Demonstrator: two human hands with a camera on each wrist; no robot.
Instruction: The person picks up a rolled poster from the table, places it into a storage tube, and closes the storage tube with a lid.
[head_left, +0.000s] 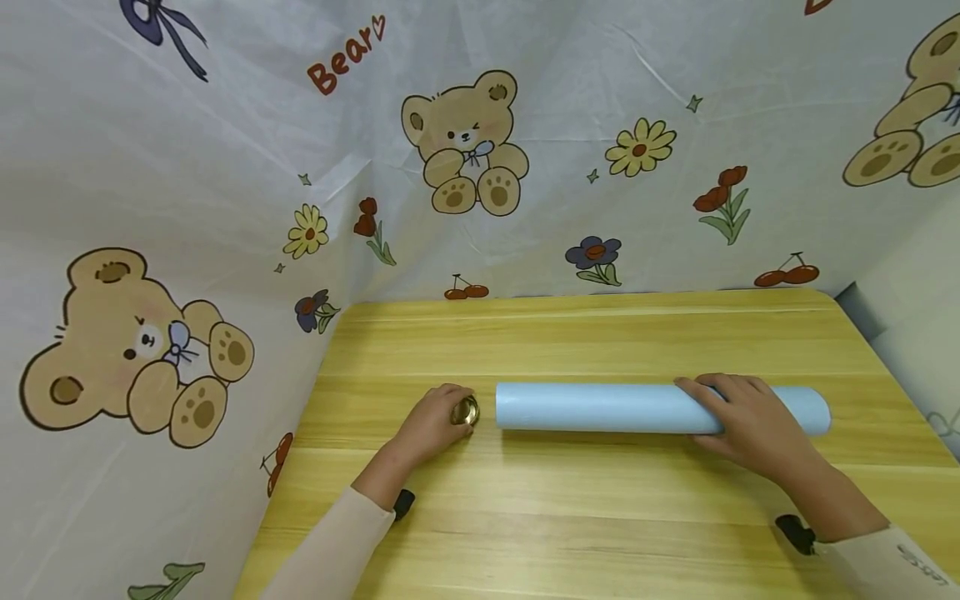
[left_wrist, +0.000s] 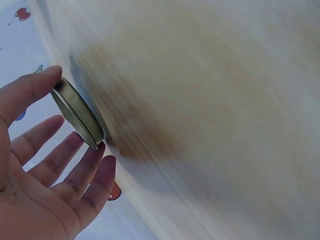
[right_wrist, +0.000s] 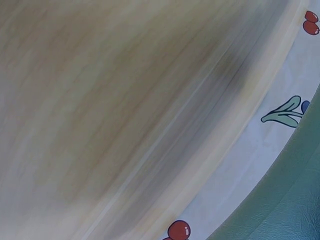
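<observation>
Your left hand [head_left: 433, 425] pinches a round gold metal lid [left_wrist: 82, 114]; right hand [head_left: 759, 429] grips a light-blue cylinder [head_left: 630, 408]. White printed cloth [head_left: 551, 225] reads "Bear".

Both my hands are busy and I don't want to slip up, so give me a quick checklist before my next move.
1. Left hand holding the gold lid: ok, pinched between thumb and fingers.
2. Right hand holding the blue tube: ok, gripped toward its right end.
3. Lid apart from the tube: ok, a gap shows between the lid and the tube's left end.
4. Both grips visible up close: not ok, the right wrist view shows tube but no fingers.
5. Tube's left end open: cannot tell, no view looks into it.
</observation>
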